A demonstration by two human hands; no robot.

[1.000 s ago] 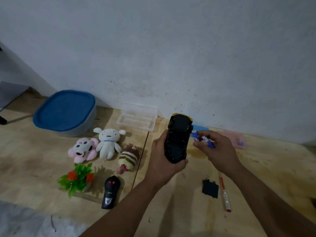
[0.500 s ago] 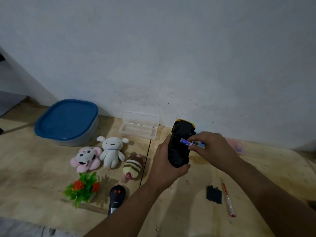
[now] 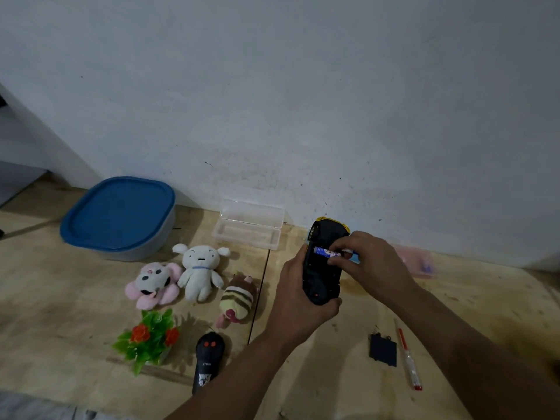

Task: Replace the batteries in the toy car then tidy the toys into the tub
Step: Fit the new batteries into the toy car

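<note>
Far left on the table [image 3: 454, 313], the tub [image 3: 121, 221] sits lidded in blue. Right of it lie three plush toys: pink [image 3: 153, 283], white [image 3: 200, 271] and striped [image 3: 236, 300], with a plastic plant [image 3: 148, 338] and a remote [image 3: 207, 362] nearer. A clear case [image 3: 248, 230] stands open by the wall. The left hand [image 3: 298, 301] grips the car [image 3: 324, 262], underside up. The right hand [image 3: 368, 265] pinches a battery [image 3: 327, 252] against the car's open bay. Near right lie a black cover [image 3: 383, 350] and a screwdriver [image 3: 409, 359].
</note>
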